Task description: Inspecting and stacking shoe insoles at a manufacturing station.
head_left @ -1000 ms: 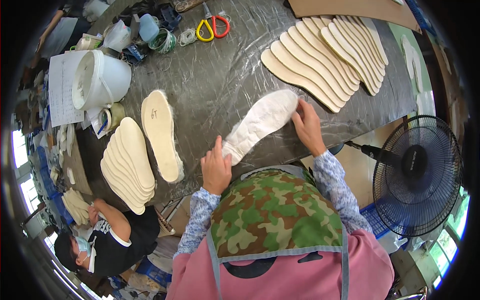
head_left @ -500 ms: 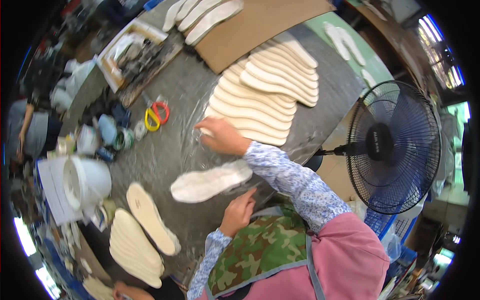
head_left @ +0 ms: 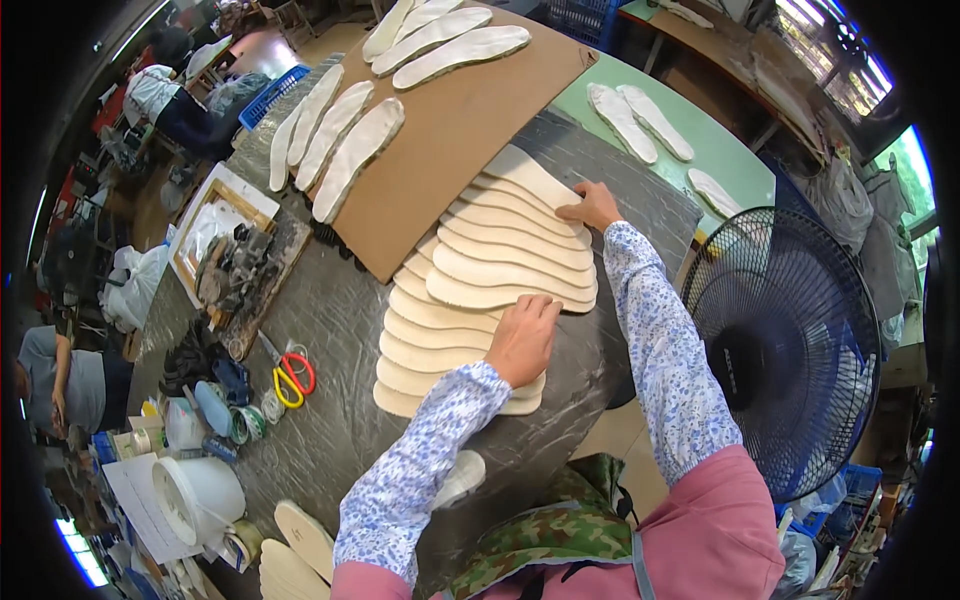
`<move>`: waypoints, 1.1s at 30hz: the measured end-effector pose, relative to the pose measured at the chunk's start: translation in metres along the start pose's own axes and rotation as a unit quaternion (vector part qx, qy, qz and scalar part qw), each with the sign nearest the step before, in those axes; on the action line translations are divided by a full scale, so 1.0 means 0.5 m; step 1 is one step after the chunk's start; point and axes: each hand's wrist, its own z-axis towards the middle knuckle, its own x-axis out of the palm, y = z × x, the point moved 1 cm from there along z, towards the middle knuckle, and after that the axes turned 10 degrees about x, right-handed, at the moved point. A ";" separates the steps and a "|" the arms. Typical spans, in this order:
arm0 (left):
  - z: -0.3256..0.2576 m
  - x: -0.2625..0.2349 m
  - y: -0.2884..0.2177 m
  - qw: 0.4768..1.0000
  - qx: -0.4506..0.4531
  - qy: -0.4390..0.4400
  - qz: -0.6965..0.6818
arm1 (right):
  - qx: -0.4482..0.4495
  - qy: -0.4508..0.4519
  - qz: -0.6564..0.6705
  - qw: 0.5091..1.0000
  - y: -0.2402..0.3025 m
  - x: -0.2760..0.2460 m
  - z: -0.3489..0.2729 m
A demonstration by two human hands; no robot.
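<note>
In the head view, the person's left hand (head_left: 524, 340) is at the near edge of the upper fan of cream insoles (head_left: 515, 235), its fingers bent; whether they grip an insole cannot be told. The right hand (head_left: 594, 207) is at the right edge of that fan, toward its far end, the thumb side against the insoles; whether the fingers close on an edge cannot be told either. The upper fan overlaps a lower fan of cream insoles (head_left: 425, 335), which spreads to the left and nearer on the dark table (head_left: 340, 430). Near, beside the left sleeve (head_left: 430, 455) and partly hidden by it, lies a white insole (head_left: 462, 478).

Far left of the fans, a brown board (head_left: 440, 150) carries two rows of white padded insoles (head_left: 360, 160). On the left of the table are scissors (head_left: 291, 378) with one yellow and one red handle, and nearer stands a white bucket (head_left: 212, 497). More cream insoles (head_left: 303, 535) show at the near left, cut by the picture's edge. At the far right, further white insoles (head_left: 622, 125) lie on a green surface (head_left: 735, 170), and nearer on the right is a black fan with a round guard (head_left: 785, 350)
</note>
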 end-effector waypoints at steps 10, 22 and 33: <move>0.197 0.124 0.105 0.994 0.006 -0.065 0.091 | 0.105 0.010 0.308 0.945 -0.122 0.010 -0.003; 0.294 0.213 0.070 0.996 0.041 0.013 0.076 | 0.178 -0.140 0.615 0.756 -0.112 -0.109 -0.097; 0.137 0.041 0.018 0.746 -0.135 -0.203 -0.619 | -0.186 -0.145 0.671 0.703 0.244 -0.277 -0.478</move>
